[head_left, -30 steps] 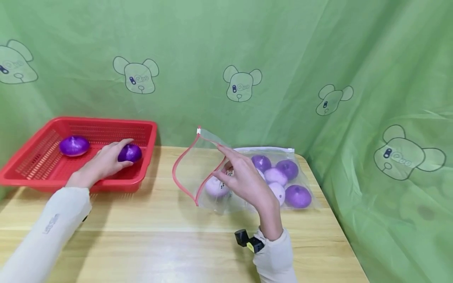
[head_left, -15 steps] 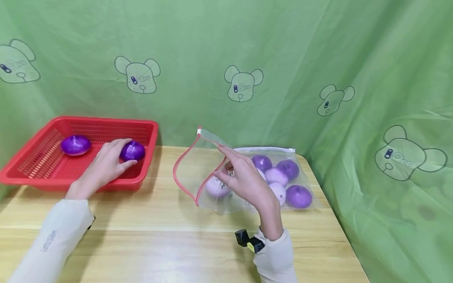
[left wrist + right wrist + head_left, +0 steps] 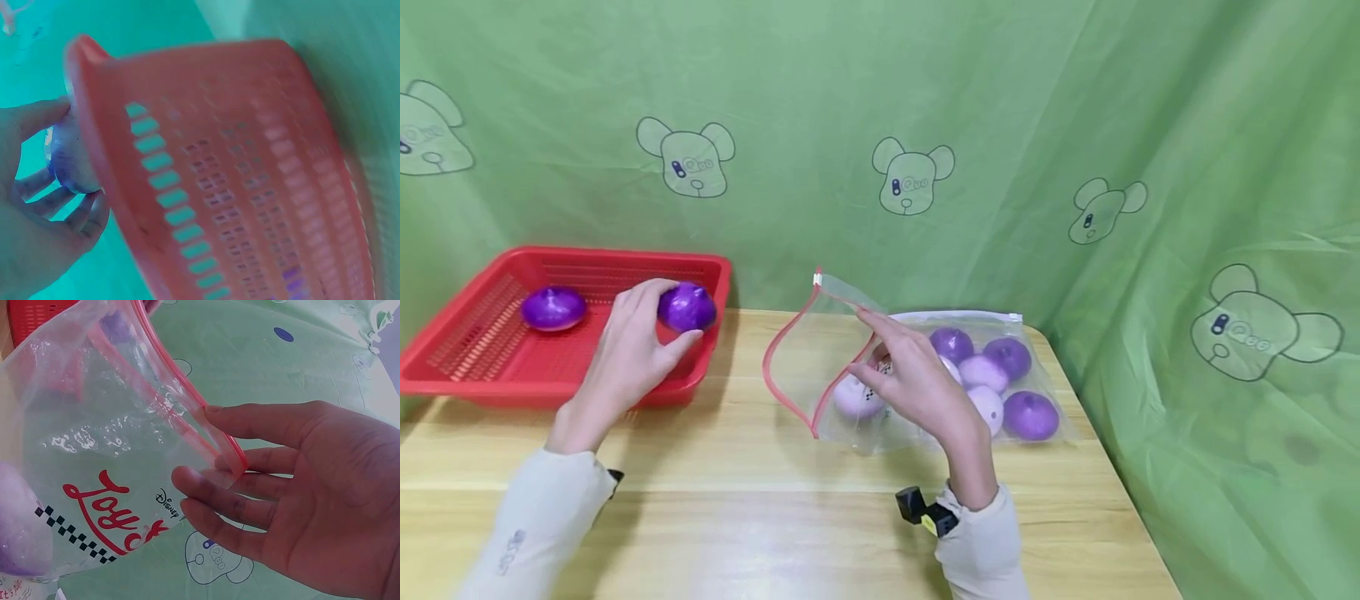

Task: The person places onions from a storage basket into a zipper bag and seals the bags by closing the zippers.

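Observation:
My left hand (image 3: 632, 342) grips a shiny purple onion (image 3: 688, 307) with thumb and fingers, over the right end of the red basket (image 3: 512, 389). In the left wrist view, that onion (image 3: 72, 153) shows beside the basket's rim. A second purple onion (image 3: 553, 308) lies in the basket's left half. With its thumb and fingers, my right hand (image 3: 917, 383) pinches the red-edged mouth of a clear zip bag (image 3: 100, 450), holding it spread toward the basket. One pale purple onion (image 3: 857, 398) rests inside this bag.
Behind and right of my right hand lies another clear bag with a white zip (image 3: 955, 317), holding several purple and pale onions (image 3: 1032, 417). The wooden table (image 3: 760, 517) meets a green curtain (image 3: 812, 125) at the back and right.
My left hand has lifted the onion up from the basket floor and shifted slightly right with it, the onion tilting. The right hand and bag have stayed in place.

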{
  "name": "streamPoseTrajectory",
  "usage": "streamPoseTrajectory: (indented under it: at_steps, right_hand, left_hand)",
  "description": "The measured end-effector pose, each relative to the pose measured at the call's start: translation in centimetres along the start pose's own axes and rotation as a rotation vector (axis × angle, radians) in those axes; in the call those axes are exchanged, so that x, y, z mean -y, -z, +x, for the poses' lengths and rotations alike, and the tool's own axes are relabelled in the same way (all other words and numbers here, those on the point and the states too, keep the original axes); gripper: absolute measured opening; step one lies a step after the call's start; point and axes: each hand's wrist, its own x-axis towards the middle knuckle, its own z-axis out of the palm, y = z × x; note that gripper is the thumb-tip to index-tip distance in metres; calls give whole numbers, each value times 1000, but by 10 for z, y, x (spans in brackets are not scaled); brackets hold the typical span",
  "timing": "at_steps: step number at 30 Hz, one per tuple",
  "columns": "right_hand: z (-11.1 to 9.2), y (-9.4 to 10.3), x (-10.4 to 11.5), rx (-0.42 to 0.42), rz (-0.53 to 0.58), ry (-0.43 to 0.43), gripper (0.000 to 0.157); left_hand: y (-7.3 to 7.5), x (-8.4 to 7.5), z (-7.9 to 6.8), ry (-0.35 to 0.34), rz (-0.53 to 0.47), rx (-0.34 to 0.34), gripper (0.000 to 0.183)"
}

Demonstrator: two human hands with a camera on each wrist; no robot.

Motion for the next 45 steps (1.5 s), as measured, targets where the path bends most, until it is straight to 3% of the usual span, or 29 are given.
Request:
streamPoseTrajectory:
  at_steps: [11, 20, 26, 31, 38, 45]
  right_hand:
    - [1, -2, 2, 12, -4, -9, 71]
    - [2, -3, 3, -6, -19, 8, 68]
    - [1, 0, 5, -37, -21, 30, 67]
    - [-2, 4, 7, -117, 14, 60, 62]
    - [-1, 5, 10, -324, 15, 84, 46]
    - [-1, 2, 11, -372, 2, 119, 40]
  left_hand:
    - [1, -60, -6, -143, -57, -107, 65]
    - [-8, -103, -16, -272, -103, -58, 64]
    - [-24, -109, -21, -324, -97, 18, 66]
    - [-33, -108, -25, -321, -67, 79, 64]
    - [-33, -109, -27, -327, -19, 82, 60]
    - [-34, -109, -27, -332, 2, 107, 60]
